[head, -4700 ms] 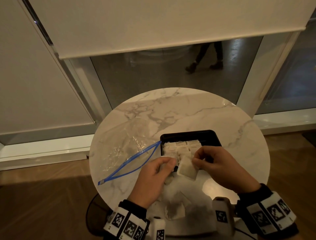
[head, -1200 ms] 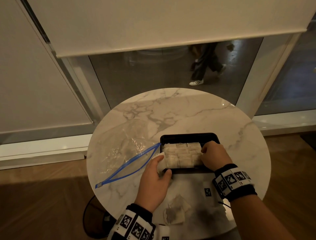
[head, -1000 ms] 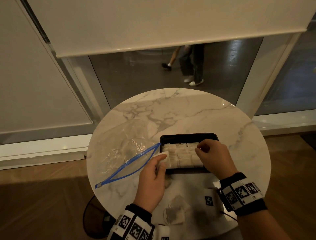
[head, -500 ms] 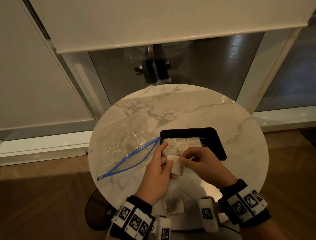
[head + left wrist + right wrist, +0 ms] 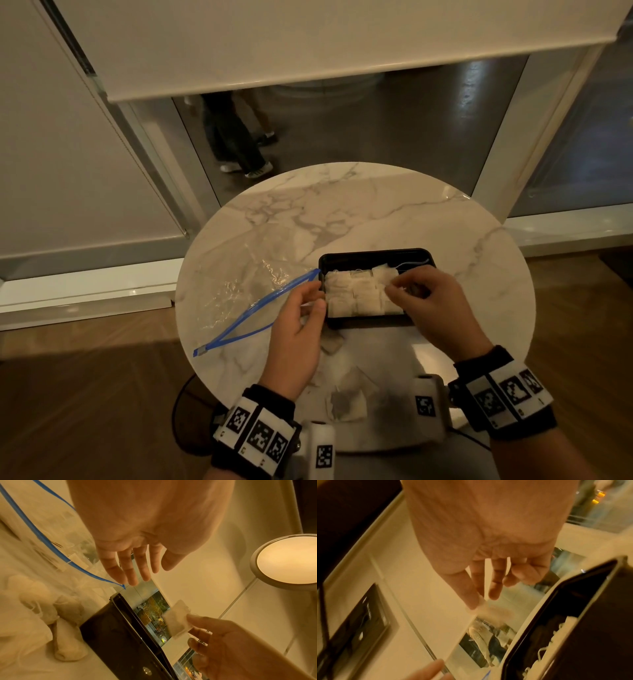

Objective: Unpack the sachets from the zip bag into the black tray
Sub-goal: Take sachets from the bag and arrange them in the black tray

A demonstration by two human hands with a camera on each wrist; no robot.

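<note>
From the head camera, the black tray (image 5: 376,255) sits on the marble table (image 5: 359,212), packed with sachets (image 5: 356,294), the zip bag (image 5: 239,291) flat at its left. In the left wrist view, the left hand (image 5: 137,540) hangs released, fingers straight; the right hand (image 5: 231,646) pinches one sachet (image 5: 177,620) above the tray. The right wrist view is blurred.

Dim warm light; wrist views blurred, yellow-tinted; wide-angle edge distortion.
</note>
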